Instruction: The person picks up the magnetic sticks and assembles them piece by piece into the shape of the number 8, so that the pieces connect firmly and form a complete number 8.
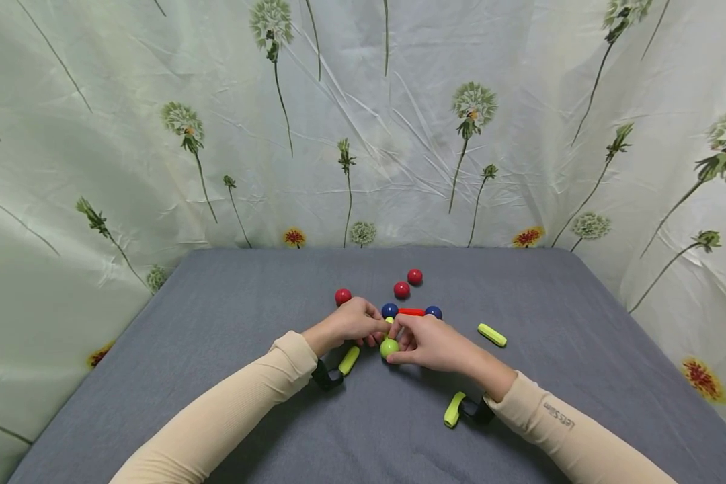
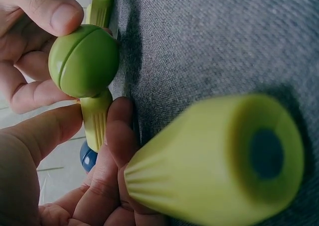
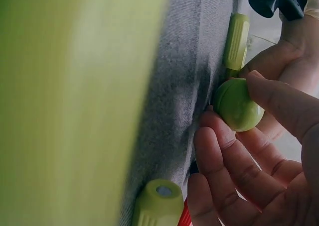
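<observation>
My right hand (image 1: pixel 432 341) holds a green ball (image 1: pixel 390 347) between thumb and fingers. The ball sits at one end of a ribbed yellow-green rod (image 2: pixel 94 119), which my left hand (image 1: pixel 357 321) pinches between thumb and fingers. At the rod's far end is a blue ball (image 1: pixel 390 310), partly hidden behind the fingers in the left wrist view. A red rod (image 1: pixel 411 311) runs from that blue ball to a second blue ball (image 1: pixel 433 312), just beyond my right hand.
Three red balls (image 1: pixel 402 290) lie farther back on the grey cloth-covered table (image 1: pixel 248 289). Loose yellow-green rods lie by my left wrist (image 1: pixel 349 361), by my right wrist (image 1: pixel 454 410) and off to the right (image 1: pixel 492 335). A flowered curtain (image 1: pixel 363 134) hangs behind the table.
</observation>
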Available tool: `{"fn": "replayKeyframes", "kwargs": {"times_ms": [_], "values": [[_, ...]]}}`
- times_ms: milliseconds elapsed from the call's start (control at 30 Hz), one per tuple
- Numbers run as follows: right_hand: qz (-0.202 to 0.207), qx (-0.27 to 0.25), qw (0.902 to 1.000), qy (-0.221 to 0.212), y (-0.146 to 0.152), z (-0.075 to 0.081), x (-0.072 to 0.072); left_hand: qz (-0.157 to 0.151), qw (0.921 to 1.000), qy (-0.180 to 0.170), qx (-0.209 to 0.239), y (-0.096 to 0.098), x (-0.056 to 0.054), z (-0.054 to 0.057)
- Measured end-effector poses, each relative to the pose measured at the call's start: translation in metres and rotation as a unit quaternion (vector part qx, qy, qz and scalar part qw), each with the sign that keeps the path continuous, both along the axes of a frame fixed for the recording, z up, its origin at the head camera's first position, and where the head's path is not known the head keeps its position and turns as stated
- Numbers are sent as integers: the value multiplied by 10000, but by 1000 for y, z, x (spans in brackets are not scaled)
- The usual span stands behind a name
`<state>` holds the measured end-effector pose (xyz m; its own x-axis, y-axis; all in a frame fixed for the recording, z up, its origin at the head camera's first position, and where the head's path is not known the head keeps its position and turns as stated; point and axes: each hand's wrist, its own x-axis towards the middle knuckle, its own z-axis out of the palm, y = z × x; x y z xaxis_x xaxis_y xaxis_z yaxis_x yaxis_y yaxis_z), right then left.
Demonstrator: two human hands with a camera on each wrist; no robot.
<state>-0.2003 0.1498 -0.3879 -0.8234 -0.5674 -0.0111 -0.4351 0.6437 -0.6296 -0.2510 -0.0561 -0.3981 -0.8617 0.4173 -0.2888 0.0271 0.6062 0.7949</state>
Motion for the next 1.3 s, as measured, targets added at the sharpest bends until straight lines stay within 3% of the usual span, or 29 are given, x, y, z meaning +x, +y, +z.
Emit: {"fn": "replayKeyframes", "kwargs": {"times_ms": [1300], "values": [[56, -15, 9999, -111, 10, -3, 0, 75, 9999, 35, -105, 2, 3, 2]]}}
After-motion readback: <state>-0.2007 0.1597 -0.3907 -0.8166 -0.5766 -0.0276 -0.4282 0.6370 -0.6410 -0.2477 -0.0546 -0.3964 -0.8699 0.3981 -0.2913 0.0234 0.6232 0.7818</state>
